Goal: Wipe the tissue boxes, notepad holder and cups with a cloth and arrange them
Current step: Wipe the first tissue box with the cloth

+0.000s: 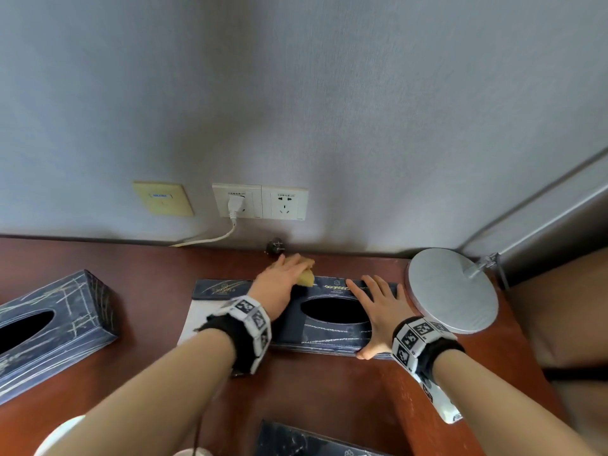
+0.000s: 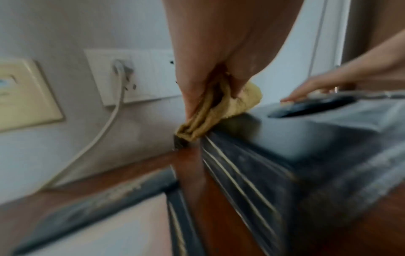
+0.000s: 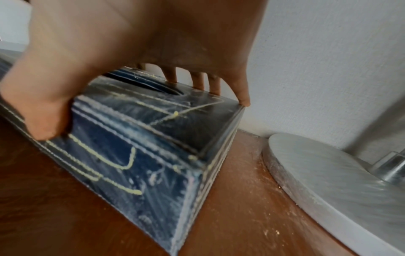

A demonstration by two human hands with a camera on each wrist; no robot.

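Note:
A dark blue tissue box (image 1: 332,330) with pale scratch lines stands in the middle of the brown desk (image 1: 312,390). My left hand (image 1: 288,273) grips a folded yellow cloth (image 1: 306,278) and presses it on the box's far left top edge. The left wrist view shows the cloth (image 2: 219,110) pinched between thumb and fingers on the box (image 2: 306,138). My right hand (image 1: 371,311) holds the box's right end, fingers flat on top and thumb against the near side (image 3: 43,121). The notepad holder (image 1: 220,288) with white paper lies left of the box. A second tissue box (image 1: 56,327) stands far left.
A round grey lamp base (image 1: 454,287) sits close to the box's right end. Wall sockets (image 1: 260,200) with a white plug and cable are behind. Another dark box (image 1: 306,439) lies at the near edge, and a white cup rim (image 1: 56,436) shows bottom left.

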